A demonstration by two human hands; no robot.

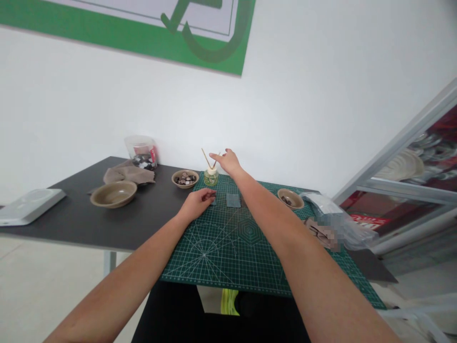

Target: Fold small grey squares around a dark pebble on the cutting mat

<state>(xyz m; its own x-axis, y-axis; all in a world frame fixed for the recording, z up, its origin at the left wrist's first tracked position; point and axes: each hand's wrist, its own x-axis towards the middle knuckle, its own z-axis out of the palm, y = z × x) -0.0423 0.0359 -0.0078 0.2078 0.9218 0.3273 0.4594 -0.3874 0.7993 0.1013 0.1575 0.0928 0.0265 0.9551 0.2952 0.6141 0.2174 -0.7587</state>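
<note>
My right hand (230, 163) reaches out by the wall, fingers apart, at the upper end of a thin stick (215, 163). That stick and a second, yellowish stick (205, 157) lean out of a small glass jar (211, 177) with a pale top and greenish contents. Resting low over the mat, my left hand (198, 204) has its fingers pressed together; whatever they pinch is too small to name. Beneath its fingertips shows the edge of a grey-blue square piece (213, 202). A similar grey-blue square (233, 200) lies flat to the right, between my arms.
A green cutting mat (228, 257) covers part of the dark table (153, 224). Around it stand a bowl of dark and pale pieces (185, 179), another bowl (291, 199), an empty bowl (113, 195), a clear tub (143, 151), brown cloth (130, 172), plastic bag (339, 219) and white device (32, 205).
</note>
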